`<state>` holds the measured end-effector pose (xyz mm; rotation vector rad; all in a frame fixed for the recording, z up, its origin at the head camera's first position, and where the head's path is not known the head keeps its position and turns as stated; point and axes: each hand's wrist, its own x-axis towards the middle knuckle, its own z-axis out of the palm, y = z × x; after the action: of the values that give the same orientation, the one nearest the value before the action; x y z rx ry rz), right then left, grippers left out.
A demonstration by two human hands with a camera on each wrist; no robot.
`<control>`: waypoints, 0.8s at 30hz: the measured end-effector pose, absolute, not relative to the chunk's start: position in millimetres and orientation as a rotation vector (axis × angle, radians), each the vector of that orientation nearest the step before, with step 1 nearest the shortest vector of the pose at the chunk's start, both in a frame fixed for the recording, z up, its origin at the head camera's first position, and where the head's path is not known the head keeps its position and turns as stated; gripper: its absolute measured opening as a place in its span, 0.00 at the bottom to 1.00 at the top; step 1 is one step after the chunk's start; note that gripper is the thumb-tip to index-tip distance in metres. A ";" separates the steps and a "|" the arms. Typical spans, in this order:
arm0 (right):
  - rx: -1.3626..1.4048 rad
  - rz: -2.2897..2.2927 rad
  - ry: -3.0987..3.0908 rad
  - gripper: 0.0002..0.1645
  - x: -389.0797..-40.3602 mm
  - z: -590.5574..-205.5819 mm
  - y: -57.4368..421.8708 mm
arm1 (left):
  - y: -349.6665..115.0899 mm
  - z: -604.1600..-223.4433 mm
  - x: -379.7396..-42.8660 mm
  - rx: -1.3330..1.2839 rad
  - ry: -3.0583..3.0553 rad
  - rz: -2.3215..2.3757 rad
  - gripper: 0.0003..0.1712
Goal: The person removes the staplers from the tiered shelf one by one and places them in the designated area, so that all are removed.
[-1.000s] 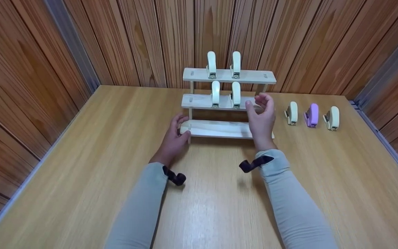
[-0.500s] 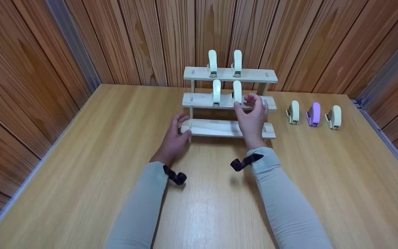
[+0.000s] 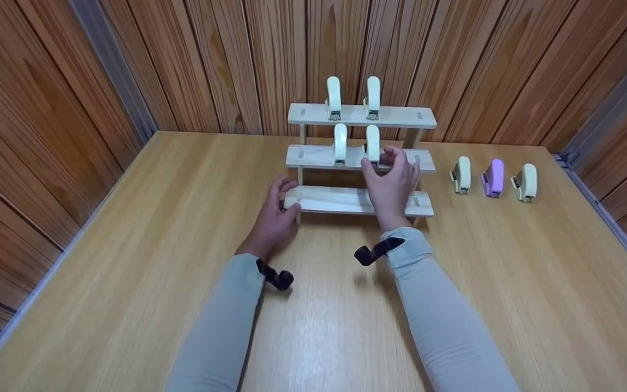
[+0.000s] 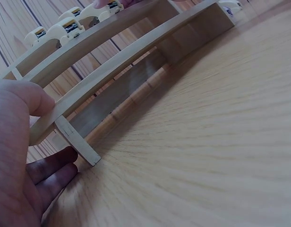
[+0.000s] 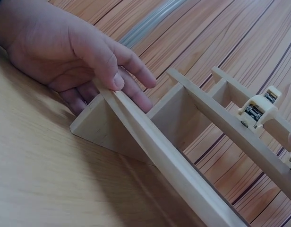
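A three-tier wooden display shelf (image 3: 340,200) stands on the table, with two cream staplers upright on its top tier and two on its middle tier. My left hand (image 3: 274,218) holds the left end of the lowest tier, its thumb (image 4: 39,101) on the board and its fingers around the side panel. Up at the middle tier, my right hand (image 3: 391,188) pinches the lower part of the right cream stapler (image 3: 372,142) between thumb and fingers. Just left of it stands the other middle-tier stapler (image 3: 340,142). Part of the gripped stapler's base is hidden behind the thumb.
To the right of the shelf, a cream stapler (image 3: 461,175), a purple stapler (image 3: 493,177) and another cream stapler (image 3: 525,182) stand in a row on the table (image 3: 128,261). A wood-panelled wall (image 3: 204,65) rises close behind the shelf.
My right hand has moved left from the right end of the middle tier to the right stapler there and taken hold of it. The left hand has stayed at the shelf's left end.
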<state>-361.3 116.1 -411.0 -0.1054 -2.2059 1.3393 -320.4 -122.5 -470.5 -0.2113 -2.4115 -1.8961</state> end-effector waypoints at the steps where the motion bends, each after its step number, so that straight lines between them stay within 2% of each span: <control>1: -0.106 1.323 -2.201 0.30 -361.6 -411.0 115.1 | -122.3 -470.6 -320.7 -0.212 -2.409 -1.896 0.39; 9: -0.119 1.196 -2.201 0.24 -362.4 -415.0 110.9 | -121.9 -469.5 -321.2 -0.185 -2.415 -1.913 0.40; 24: -0.134 1.240 -2.133 0.21 -356.2 -414.8 118.1 | -121.6 -469.9 -318.5 -0.214 -2.409 -1.890 0.39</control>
<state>-356.2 118.1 -414.8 -0.1339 -2.1332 1.2399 -318.5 -121.6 -469.9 -0.2139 -2.4085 -1.8896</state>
